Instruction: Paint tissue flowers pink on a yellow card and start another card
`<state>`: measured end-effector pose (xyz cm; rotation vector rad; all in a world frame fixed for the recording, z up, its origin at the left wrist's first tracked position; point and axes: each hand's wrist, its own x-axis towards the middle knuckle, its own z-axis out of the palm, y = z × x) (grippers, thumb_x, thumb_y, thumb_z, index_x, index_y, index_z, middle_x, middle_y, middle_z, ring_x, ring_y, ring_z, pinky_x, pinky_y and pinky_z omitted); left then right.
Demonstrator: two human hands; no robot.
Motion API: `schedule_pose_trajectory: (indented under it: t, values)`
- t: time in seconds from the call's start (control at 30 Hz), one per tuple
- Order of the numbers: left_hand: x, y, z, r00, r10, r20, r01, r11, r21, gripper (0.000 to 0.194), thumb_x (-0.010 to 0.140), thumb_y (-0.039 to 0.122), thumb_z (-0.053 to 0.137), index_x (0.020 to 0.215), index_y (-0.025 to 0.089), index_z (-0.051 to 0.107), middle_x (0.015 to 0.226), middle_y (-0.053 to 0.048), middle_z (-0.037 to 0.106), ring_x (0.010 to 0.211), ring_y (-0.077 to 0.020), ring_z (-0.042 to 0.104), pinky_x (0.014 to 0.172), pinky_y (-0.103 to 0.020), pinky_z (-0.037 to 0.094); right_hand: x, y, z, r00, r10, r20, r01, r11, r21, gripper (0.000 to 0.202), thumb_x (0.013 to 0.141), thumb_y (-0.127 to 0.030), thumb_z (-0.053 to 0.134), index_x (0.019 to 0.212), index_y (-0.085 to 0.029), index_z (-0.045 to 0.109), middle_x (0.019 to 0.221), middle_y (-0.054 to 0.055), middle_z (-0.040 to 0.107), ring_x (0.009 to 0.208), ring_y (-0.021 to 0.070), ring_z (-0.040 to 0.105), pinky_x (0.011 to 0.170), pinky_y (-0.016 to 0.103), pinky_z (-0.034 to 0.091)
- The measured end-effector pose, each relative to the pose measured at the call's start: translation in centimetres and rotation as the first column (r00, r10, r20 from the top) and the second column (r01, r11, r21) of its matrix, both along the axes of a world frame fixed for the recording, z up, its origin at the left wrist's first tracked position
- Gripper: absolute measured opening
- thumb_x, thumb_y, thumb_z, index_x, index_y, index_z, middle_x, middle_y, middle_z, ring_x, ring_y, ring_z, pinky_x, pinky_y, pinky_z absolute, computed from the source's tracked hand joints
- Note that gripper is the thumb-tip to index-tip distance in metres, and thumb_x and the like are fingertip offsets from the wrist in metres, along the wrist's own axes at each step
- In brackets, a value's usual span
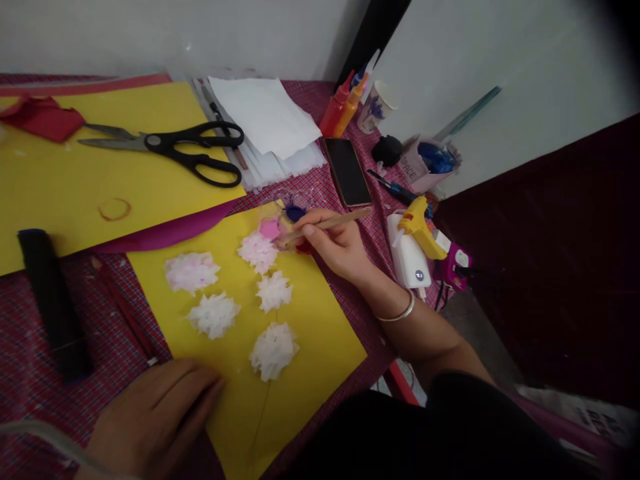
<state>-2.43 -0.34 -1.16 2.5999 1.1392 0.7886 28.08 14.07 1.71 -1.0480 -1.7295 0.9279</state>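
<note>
A thin wooden stick or brush (pixel 340 219) is pinched in my right hand (pixel 336 243), its tip down at a pink blob of paint (pixel 270 229). Beside that paint lies a dark blue one (pixel 295 213). Several crumpled white paper puffs sit on the yellow sheet (pixel 320 340); the top one (pixel 259 252), next to the pink paint, and the left one (pixel 192 272) are tinted pink. My left hand (pixel 155 417) rests at the sheet's lower left edge with its fingers together; what is under them, if anything, is hidden.
Black-handled scissors (pixel 167 143) lie on another yellow sheet (pixel 65 180). White paper (pixel 265 117), paint bottles (pixel 336 110), a phone (pixel 349 172), a yellow glue gun (pixel 423 227) and a white power bank (pixel 407 253) stand or lie beyond and right. A black object (pixel 55 303) is at left.
</note>
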Motion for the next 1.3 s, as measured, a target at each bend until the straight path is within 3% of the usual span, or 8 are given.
schedule_pose_trajectory:
  t: [0.1, 0.27, 0.37, 0.53, 0.8, 1.07, 1.2, 1.3]
  values:
    - [0.1, -0.3, 0.0, 1.000, 0.020, 0.012, -0.020, 1.000, -0.014, 0.025, 0.097, 0.033, 0.047, 0.090, 0.022, 0.070, 0.080, -0.002, 0.072, 0.071, -0.0167, 0.068, 0.067, -0.029, 0.058, 0.3, 0.4, -0.3, 0.996, -0.088, 0.014, 0.088, 0.996, 0.036, 0.031, 0.097, -0.044, 0.051, 0.093, -0.017, 0.067, 0.074, 0.001, 0.067, 0.065, 0.0114, 0.063, 0.062, 0.024, 0.049]
    - [-0.8, -0.6, -0.8, 1.000, 0.012, -0.027, -0.014, 0.998, -0.061, 0.019, 0.092, 0.033, 0.055, 0.095, 0.024, 0.071, 0.086, -0.001, 0.074, 0.074, -0.0173, 0.070, 0.069, -0.030, 0.060, 0.5, 1.4, -0.9, 0.973, -0.022, 0.230, -0.036, 0.969, 0.245, 0.030, 0.097, -0.040, 0.051, 0.096, -0.019, 0.071, 0.082, 0.004, 0.072, 0.080, 0.0164, 0.066, 0.083, 0.034, 0.049]
    - [-1.4, -0.5, -1.1, 0.999, -0.038, -0.034, 0.036, 0.998, -0.059, 0.016, 0.089, 0.031, 0.060, 0.099, 0.024, 0.070, 0.087, -0.002, 0.074, 0.074, -0.0172, 0.070, 0.067, -0.029, 0.060, 0.6, 1.2, -0.6, 0.964, 0.028, 0.266, -0.081, 0.978, 0.190, 0.033, 0.098, -0.044, 0.049, 0.095, -0.020, 0.071, 0.079, 0.004, 0.071, 0.077, 0.0165, 0.065, 0.083, 0.035, 0.049]
    - [-1.3, -0.5, -1.0, 1.000, -0.011, -0.011, 0.010, 0.998, -0.068, 0.016, 0.089, 0.031, 0.061, 0.099, 0.024, 0.070, 0.089, -0.002, 0.074, 0.076, -0.0177, 0.070, 0.071, -0.030, 0.060, 0.8, -0.2, 0.9, 0.995, 0.029, 0.095, -0.037, 0.996, 0.078, 0.035, 0.099, -0.043, 0.047, 0.085, -0.017, 0.066, 0.076, 0.002, 0.067, 0.067, 0.0121, 0.061, 0.076, 0.031, 0.051]
    - [-1.0, -0.7, -0.8, 1.000, -0.002, -0.011, 0.001, 0.997, -0.075, 0.015, 0.091, 0.030, 0.061, 0.100, 0.021, 0.069, 0.088, -0.004, 0.071, 0.076, -0.0180, 0.068, 0.071, -0.031, 0.058, 0.5, -0.7, 1.3, 0.931, 0.280, 0.236, -0.319, 0.936, 0.147, 0.026, 0.099, -0.031, 0.049, 0.081, -0.019, 0.064, 0.074, -0.001, 0.067, 0.069, 0.0105, 0.060, 0.089, 0.033, 0.048]
    - [-0.7, -0.8, -0.5, 1.000, 0.018, 0.001, -0.017, 0.995, -0.103, 0.014, 0.092, 0.029, 0.059, 0.102, 0.023, 0.067, 0.088, -0.003, 0.070, 0.076, -0.0178, 0.067, 0.070, -0.032, 0.057, 0.8, -0.1, 0.1, 0.991, -0.050, 0.120, 0.043, 0.997, 0.063, 0.035, 0.099, -0.044, 0.046, 0.092, -0.016, 0.067, 0.075, 0.002, 0.066, 0.067, 0.0114, 0.062, 0.068, 0.026, 0.051]
    - [-0.5, -1.3, -0.4, 0.998, 0.064, 0.000, -0.063, 0.985, -0.159, 0.014, 0.092, 0.030, 0.060, 0.102, 0.023, 0.067, 0.091, -0.004, 0.070, 0.080, -0.0189, 0.067, 0.074, -0.034, 0.056, 0.9, 0.9, -0.8, 0.967, -0.062, 0.247, 0.008, 0.976, 0.216, 0.034, 0.099, -0.043, 0.046, 0.096, -0.018, 0.069, 0.087, 0.005, 0.071, 0.083, 0.0157, 0.067, 0.081, 0.032, 0.051]
    - [-0.5, -1.4, -0.5, 0.997, 0.072, 0.017, -0.067, 0.980, -0.186, 0.014, 0.092, 0.029, 0.060, 0.102, 0.023, 0.068, 0.091, -0.003, 0.071, 0.081, -0.0186, 0.068, 0.075, -0.034, 0.056, 0.8, 1.3, -1.0, 0.952, -0.001, 0.306, -0.068, 0.975, 0.213, 0.035, 0.100, -0.044, 0.044, 0.101, -0.020, 0.070, 0.086, 0.006, 0.072, 0.084, 0.0174, 0.067, 0.084, 0.035, 0.050]
